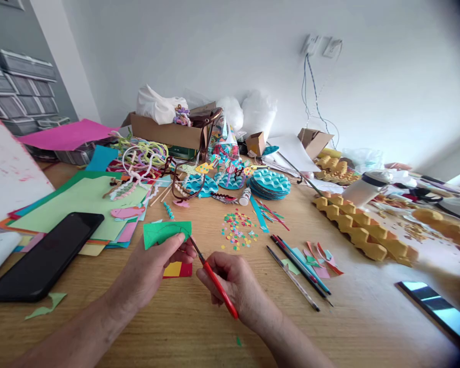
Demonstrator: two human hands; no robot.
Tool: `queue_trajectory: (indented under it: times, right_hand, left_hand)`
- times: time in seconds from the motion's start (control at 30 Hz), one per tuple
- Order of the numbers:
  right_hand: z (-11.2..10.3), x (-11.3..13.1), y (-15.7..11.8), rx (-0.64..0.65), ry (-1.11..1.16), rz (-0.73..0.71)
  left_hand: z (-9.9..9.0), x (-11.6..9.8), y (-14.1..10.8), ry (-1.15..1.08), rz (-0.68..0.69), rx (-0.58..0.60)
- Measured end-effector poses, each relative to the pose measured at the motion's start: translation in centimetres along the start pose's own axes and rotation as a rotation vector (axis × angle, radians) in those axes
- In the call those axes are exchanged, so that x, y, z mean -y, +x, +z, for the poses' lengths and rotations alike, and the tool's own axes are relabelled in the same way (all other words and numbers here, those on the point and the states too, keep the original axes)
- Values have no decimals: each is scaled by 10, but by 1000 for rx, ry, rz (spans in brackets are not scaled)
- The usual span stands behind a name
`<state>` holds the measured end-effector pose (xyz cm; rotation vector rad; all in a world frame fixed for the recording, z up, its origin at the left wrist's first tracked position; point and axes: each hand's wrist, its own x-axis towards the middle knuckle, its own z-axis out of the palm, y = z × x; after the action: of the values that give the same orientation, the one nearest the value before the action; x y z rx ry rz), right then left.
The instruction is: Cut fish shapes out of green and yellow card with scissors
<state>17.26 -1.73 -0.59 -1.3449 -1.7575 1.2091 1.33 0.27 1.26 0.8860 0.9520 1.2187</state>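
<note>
Between thumb and fingers, my left hand (164, 258) pinches a small piece of green paper (159, 231) that carries a drawn pencil outline. My right hand (230, 278) is closed round the red handles of a pair of scissors (219, 289). The scissor blades reach up to the right edge of the green paper, close to my left fingertips; whether they cut into it I cannot tell. Below my left hand lie yellow and red paper pieces (173, 269) on the table. A tiny green scrap (238, 341) rests near my right wrist.
Coloured paper sheets (84, 199) and a black phone (46, 255) lie at left. Paper dots (237, 227) are scattered mid-table, with pens (301, 268) and scraps to their right. Blue cardboard rounds (270, 184) stand behind. Yellow egg-carton strips (362, 225) and another phone (437, 309) are at right.
</note>
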Motion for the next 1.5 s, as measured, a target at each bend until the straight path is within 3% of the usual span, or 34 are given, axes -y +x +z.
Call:
queue_trajectory:
  times: [1.5]
  right_hand:
    - [-5, 3, -1, -2, -139, -49]
  left_hand:
    - [-9, -3, 6, 20, -59, 69]
